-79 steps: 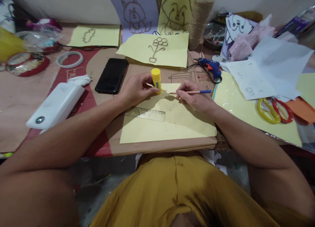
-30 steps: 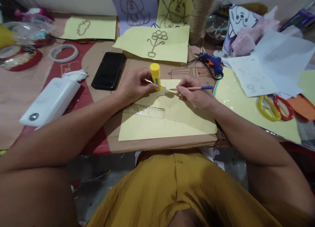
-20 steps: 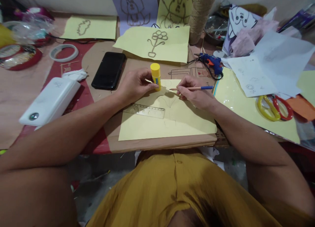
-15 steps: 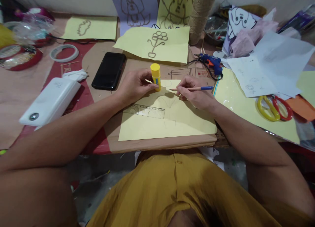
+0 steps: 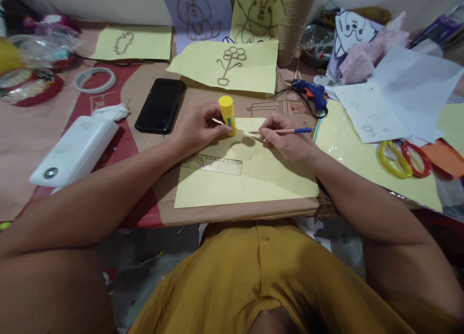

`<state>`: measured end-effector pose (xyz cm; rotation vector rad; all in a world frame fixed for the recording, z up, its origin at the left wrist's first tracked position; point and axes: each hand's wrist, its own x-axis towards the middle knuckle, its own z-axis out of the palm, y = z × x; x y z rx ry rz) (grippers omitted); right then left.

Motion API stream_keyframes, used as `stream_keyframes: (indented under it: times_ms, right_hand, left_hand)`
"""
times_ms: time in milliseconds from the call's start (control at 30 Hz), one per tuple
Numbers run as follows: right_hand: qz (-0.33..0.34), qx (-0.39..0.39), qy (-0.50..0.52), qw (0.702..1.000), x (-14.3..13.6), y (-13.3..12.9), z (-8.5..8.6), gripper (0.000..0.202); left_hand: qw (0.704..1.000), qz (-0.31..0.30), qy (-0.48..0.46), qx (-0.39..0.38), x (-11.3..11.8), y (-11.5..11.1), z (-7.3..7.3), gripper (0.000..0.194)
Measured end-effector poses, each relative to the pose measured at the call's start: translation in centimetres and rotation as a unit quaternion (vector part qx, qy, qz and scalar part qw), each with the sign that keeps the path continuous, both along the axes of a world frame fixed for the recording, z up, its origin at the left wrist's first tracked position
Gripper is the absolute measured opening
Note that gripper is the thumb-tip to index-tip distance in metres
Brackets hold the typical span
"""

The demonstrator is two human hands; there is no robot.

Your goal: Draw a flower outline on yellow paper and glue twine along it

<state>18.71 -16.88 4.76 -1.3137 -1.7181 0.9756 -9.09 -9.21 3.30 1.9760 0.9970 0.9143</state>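
Observation:
My left hand [image 5: 201,128] is closed around the lower part of a yellow glue stick [image 5: 227,112], which leans slightly left over the upper part of a yellow sheet of paper [image 5: 217,191]. In my right hand [image 5: 284,133] is a pencil [image 5: 299,130] with a blue end, lying nearly level, its tip pointing left toward the glue stick. Faint pencil lines show on the sheet: a pointed, heart-like shape near the middle and a small box-like outline below it. A clear ruler [image 5: 224,166] lies across the sheet's left part, below my left hand.
A black phone [image 5: 159,104], a white power bank [image 5: 74,150] and a tape roll [image 5: 94,79] lie to the left. Behind stands a sheet with a flower drawing [image 5: 246,75]. At right are a blue glue gun [image 5: 311,93], scissors [image 5: 395,160] and loose papers [image 5: 377,111].
The top of the glue stick has tipped a little to the left in my left hand. My right hand and the pencil have hardly moved.

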Motion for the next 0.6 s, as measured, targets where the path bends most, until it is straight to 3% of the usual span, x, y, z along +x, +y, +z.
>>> stream_keyframes:
  times_ms: [333, 600]
  right_hand:
    - [-0.001, 0.0, 0.011, 1.0, -0.1, 0.0, 0.1, 0.018]
    - [-0.005, -0.014, 0.011, 1.0, 0.1, 0.1, -0.1, 0.018]
  left_hand:
    - [0.999, -0.004, 0.037, -0.004, -0.1, -0.9, 1.2, 0.04]
    - [1.0, -0.02, 0.0, -0.01, -0.2, -0.5, 0.9, 0.038]
